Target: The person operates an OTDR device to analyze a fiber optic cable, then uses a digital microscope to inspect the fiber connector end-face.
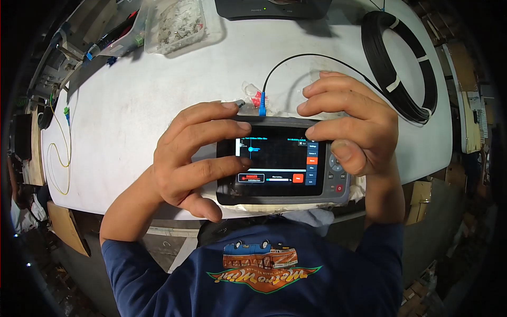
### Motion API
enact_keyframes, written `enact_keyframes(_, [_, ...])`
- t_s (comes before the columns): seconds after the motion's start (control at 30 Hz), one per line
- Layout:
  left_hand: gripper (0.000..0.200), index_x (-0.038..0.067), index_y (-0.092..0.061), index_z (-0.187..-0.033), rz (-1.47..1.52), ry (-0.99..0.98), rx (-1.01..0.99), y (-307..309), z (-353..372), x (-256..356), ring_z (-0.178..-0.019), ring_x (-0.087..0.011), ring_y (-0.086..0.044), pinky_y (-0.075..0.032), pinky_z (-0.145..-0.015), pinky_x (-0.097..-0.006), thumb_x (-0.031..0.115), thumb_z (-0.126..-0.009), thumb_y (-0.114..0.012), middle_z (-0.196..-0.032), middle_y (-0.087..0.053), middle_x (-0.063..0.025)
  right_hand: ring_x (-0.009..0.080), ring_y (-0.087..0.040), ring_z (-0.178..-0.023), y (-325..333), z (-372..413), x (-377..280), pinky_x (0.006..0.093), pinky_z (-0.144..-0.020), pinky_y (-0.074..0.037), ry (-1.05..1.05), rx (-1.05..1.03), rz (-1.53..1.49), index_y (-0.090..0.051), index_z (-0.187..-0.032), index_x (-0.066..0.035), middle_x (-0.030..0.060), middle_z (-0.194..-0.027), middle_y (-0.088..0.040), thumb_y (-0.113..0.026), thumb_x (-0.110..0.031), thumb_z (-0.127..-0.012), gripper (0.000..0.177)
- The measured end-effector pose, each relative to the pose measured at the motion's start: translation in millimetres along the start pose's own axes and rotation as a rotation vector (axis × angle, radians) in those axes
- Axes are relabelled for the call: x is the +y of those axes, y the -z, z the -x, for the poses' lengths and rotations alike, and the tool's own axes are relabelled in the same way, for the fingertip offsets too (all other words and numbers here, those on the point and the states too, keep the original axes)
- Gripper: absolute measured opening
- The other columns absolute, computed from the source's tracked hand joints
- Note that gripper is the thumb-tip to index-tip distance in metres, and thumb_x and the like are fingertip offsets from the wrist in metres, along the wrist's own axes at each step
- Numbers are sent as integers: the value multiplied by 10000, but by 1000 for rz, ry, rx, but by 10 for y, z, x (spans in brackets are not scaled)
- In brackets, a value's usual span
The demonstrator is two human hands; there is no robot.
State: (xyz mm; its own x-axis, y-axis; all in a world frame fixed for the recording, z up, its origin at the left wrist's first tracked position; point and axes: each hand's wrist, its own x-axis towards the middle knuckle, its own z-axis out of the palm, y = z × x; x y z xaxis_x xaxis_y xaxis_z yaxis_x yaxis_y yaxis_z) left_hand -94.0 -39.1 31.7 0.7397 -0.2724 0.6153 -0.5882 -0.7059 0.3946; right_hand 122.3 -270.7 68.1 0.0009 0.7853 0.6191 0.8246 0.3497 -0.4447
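A dark grey handheld fibre tester (282, 198) with a lit screen (274, 158) lies in front of me. The display shows a red danger notice, a progress bar and a column of menu buttons. My left hand (193, 142) is over its left side, fingers spread and fingertips overlapping the screen. Over the right edge is my right hand (354, 121), fingers curved and apart, the thumb near the keypad (338, 168). A blue connector (262, 103) sits at the tester's top edge, with a thin black cable (296, 55) arching from it to the right.
A coil of black cable (372, 58) rests at the right of the white table (211, 79). A plastic tub of small parts (179, 24) and a black device (272, 9) stand at the back. A yellow fibre lead (68, 158) hangs at the left.
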Motion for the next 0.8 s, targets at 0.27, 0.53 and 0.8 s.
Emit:
enact_keyframes(0.27, [757, 55, -779, -996, 22, -46, 40, -12, -62, -36, -1172, -439, -649, -553, -967, -521, 764, -942, -517, -1189, -700, -242, 375, -741, -976, 15, 48, 11, 583, -965, -544, -33, -47, -9, -751, -835, -46, 172, -952, -767, -561, -438, -1000, 466])
enact_keyframes(0.53, [768, 56, -780, -1011, 15, -50, 30, 2, -60, -33, -1177, -442, -646, -552, -973, -525, 777, -924, -526, -1193, -700, -242, 345, -738, -938, 27, 10, -10, 528, -912, -578, -21, -44, 20, -737, -790, -50, 125, -939, -758, -739, -247, -733, 205])
enact_keyframes(0.8, [774, 55, -779, -1017, 23, -52, 34, -12, -61, -37, -1174, -441, -648, -554, -967, -520, 779, -925, -523, -1194, -696, -241, 340, -738, -926, 10, 7, -3, 525, -904, -581, -2, -31, 13, -739, -787, -47, 124, -931, -756, -728, -251, -730, 213])
